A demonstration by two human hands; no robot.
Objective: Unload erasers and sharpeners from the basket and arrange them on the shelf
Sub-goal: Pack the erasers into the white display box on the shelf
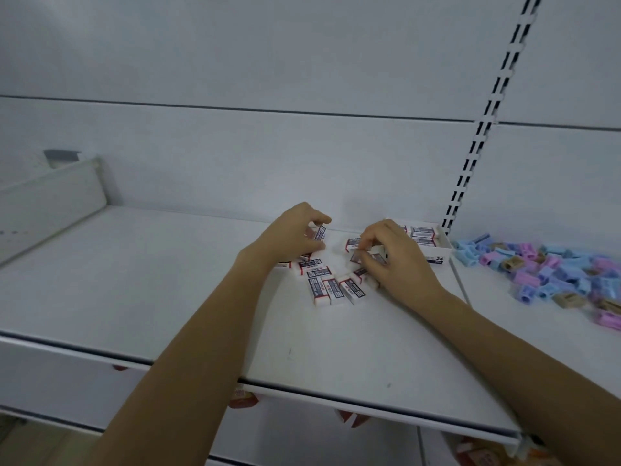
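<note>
1. Reaching over the white shelf [151,280], my left hand [294,235] curled fingers and thumb round an eraser [319,233], holding it near the back wall.
2. My right hand [386,255] pinched a second eraser [357,257] between thumb and fingertips, just above the loose ones.
3. The loose erasers [324,290] lay flat on the shelf, scattered between and under both hands, several touching one another.
4. An open white carton [437,259] holding more erasers sat at the shelf's back right corner, partly hidden behind my right hand.
5. On the neighbouring shelf [487,284] to the right, blue, pink and tan sharpeners [554,270] lay heaped in a jumble.
</note>
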